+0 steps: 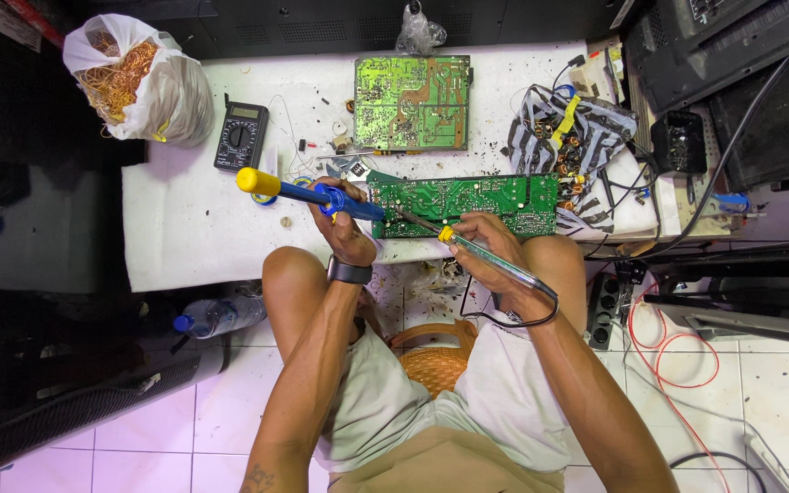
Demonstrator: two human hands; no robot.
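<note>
We grip the pump [308, 193] in our left hand [344, 228] and the iron [490, 258] in our right hand [486, 245], both tips converging on the board [468, 203] so each reaches the same joint.

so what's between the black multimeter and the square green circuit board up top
In the head view, the white mat lies between multimeter and board, strewn with thin wires and small loose parts.

— What is the person wearing?
— A pale grey-green sleeveless shirt [385, 402] and tan shorts [440, 466].
— Anything near the shirt?
— A dark wristwatch [350, 272] is circling the left wrist above it; a forearm tattoo [257, 477] is showing beside it.
</note>
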